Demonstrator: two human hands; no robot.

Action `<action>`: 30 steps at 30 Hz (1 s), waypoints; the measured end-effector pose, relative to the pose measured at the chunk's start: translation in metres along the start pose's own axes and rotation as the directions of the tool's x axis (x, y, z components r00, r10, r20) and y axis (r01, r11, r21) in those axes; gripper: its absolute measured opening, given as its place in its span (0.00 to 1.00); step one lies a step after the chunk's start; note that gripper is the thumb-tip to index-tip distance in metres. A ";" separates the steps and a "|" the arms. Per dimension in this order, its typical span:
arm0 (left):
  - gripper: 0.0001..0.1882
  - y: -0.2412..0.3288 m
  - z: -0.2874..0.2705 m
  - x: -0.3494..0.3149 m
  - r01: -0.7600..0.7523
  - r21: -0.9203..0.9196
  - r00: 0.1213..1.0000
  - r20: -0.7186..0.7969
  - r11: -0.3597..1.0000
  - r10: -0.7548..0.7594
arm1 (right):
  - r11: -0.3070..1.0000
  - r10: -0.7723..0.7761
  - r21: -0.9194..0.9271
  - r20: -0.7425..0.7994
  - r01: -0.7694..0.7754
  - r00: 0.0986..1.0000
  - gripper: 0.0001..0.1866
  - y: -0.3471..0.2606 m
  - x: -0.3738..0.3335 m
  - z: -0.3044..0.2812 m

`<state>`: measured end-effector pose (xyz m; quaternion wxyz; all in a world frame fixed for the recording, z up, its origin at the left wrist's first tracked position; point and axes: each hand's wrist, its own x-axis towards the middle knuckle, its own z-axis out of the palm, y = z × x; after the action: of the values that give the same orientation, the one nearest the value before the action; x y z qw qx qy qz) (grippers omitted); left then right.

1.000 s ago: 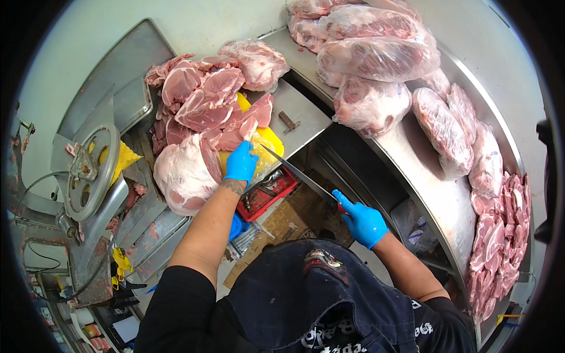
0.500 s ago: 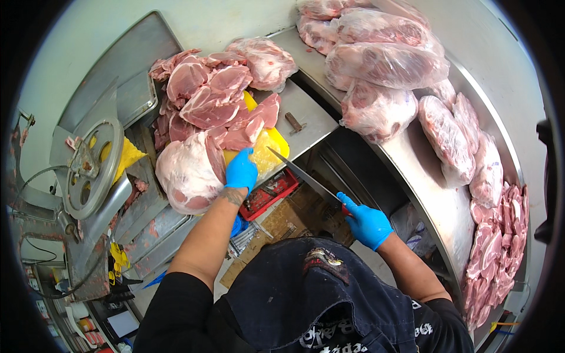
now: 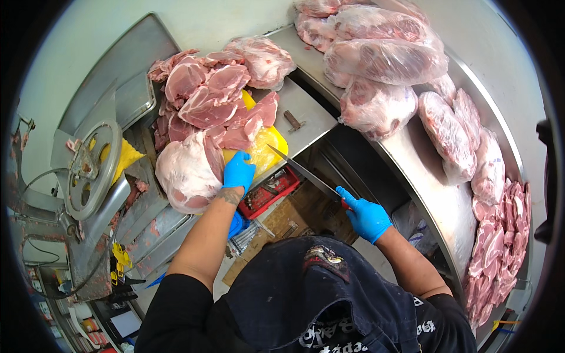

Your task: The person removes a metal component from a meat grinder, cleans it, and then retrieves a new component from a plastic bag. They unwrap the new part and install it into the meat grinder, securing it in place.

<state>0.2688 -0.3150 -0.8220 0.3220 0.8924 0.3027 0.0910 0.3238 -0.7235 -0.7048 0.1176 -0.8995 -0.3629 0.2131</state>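
Note:
My right hand (image 3: 369, 220), in a blue glove, is wrapped round the red handle of a long knife (image 3: 306, 173). Its blade slants up and left, and the tip lies over a yellow cutting board (image 3: 279, 144). At the board's near edge is my left hand (image 3: 239, 173), also gloved in blue. Its fingers look curled, and what they hold, if anything, is hidden. Right beside it sits a large pale fat-covered joint of meat (image 3: 187, 172). Cut meat slices (image 3: 215, 106) are heaped beyond the joint and lie partly on the board.
At left stands a saw machine with a metal wheel (image 3: 94, 167). Bagged meat (image 3: 385, 62) is piled on the right-hand steel counter (image 3: 435, 194), with stacked slices (image 3: 500, 253) farther along. A red crate (image 3: 268, 194) stands below the left counter. A small metal piece (image 3: 292, 121) lies near its edge.
Both hands keep nearly the same places. My left hand has shifted very slightly, and the knife is still held at about the same angle.

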 end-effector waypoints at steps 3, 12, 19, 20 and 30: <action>0.17 -0.021 0.012 0.002 0.099 -0.070 0.994 0.061 0.993 -0.095 | 0.999 0.003 0.036 -0.038 -0.002 0.999 0.37 0.004 -0.009 0.000; 0.09 -0.012 0.006 -0.005 0.005 -0.176 0.986 0.166 0.984 0.025 | 0.933 0.264 0.278 -0.099 -0.228 0.959 0.32 0.043 -0.069 0.061; 0.07 0.022 0.031 -0.059 -0.425 -0.187 0.776 0.429 0.886 0.463 | 0.675 0.712 0.447 -0.184 -0.588 0.678 0.35 0.051 -0.209 0.189; 0.07 0.026 0.041 -0.069 -0.450 -0.143 0.731 0.507 0.881 0.456 | 0.612 0.767 0.460 -0.147 -0.644 0.624 0.35 0.050 -0.231 0.210; 0.06 0.089 0.148 -0.151 -0.516 0.001 0.488 0.822 0.856 0.293 | 0.070 0.964 0.372 0.213 -0.926 0.158 0.33 0.102 -0.437 0.352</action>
<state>0.2436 -0.5361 -0.8756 0.2772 0.9143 -0.0858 -0.2827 -0.0618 -1.0833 -0.9221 0.1575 -0.8757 0.3683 0.2696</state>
